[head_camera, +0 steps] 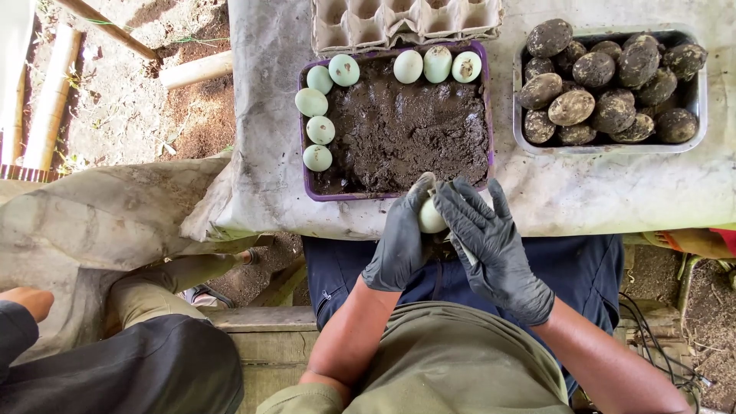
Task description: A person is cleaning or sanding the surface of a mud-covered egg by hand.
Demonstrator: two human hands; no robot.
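Both my hands wear black gloves and meet just below the purple tray (303, 115). A pale egg (430, 218) sits between them: my left hand (400, 245) cups it from the left, my right hand (494, 249) covers it from the right. The tray holds dark mud (410, 130), with several pale green eggs along its left side (317, 130) and three at the top (437, 65).
A metal tray (694, 107) at the right holds several mud-coated eggs (571, 107). An empty egg carton (406, 19) lies beyond the purple tray. Everything rests on a grey sheet (261, 115). Another person's sleeve and hand (27, 303) show at lower left.
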